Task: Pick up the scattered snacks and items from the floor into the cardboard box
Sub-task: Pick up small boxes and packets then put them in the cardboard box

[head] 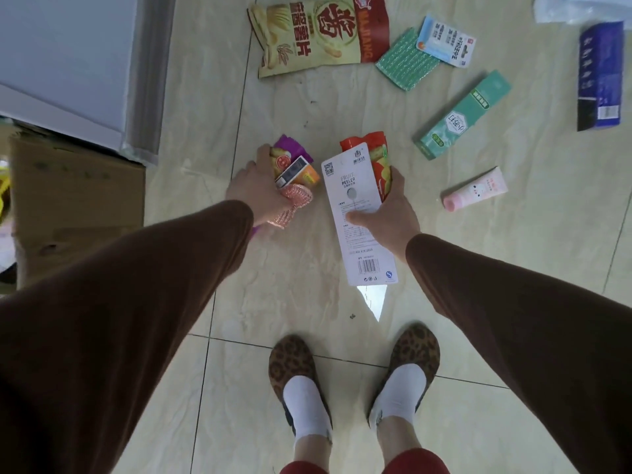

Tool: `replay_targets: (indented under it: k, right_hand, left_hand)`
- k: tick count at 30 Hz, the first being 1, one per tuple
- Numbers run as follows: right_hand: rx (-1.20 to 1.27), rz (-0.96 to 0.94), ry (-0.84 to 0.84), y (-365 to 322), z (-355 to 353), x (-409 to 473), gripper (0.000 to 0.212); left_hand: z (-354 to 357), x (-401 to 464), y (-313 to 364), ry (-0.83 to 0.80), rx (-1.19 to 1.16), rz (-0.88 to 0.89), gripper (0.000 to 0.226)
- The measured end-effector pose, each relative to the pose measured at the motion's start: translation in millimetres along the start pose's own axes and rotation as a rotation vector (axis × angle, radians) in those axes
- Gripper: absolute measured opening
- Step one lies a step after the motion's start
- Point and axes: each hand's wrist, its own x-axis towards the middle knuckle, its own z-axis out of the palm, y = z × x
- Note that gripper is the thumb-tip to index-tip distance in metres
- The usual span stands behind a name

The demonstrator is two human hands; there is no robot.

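My left hand grips a bundle of small items: a purple snack packet, a small box and a copper scouring pad. My right hand holds a white fruit peeler card together with a red snack bag. On the floor lie a large yellow chip bag, a green sponge pack, a light blue card pack, a teal box, a pink tube and a dark blue pack. The cardboard box stands at the left.
A white appliance stands at the top left, beside and partly over the cardboard box. A pale blue plastic pack lies at the top right edge. My feet in leopard-print slippers stand on the tiled floor below the hands.
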Motion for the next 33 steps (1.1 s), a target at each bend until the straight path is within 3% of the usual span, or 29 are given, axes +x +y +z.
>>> replay_targets:
  k: [5, 8, 15, 21, 33]
  right_hand:
    - [0.049, -0.004, -0.028, -9, -8, -61, 0.107]
    - [0.070, -0.008, -0.063, -27, -13, -105, 0.108]
    - [0.030, -0.091, -0.159, -86, -9, -213, 0.105]
    - [0.030, -0.169, -0.226, -149, 23, -311, 0.103]
    - [0.062, -0.165, -0.210, -252, 186, -429, 0.103]
  left_hand:
    - [-1, -83, -4, -0.026, -0.558, -0.249, 0.089]
    - [-22, -140, -9, -0.020, -0.715, -0.336, 0.087]
    - [-91, -270, -32, 0.038, -0.862, -0.401, 0.085]
    - [-147, -374, -94, 0.123, -0.929, -0.446, 0.088]
    - [-246, -471, -284, 0.161, -0.883, -0.449, 0.075]
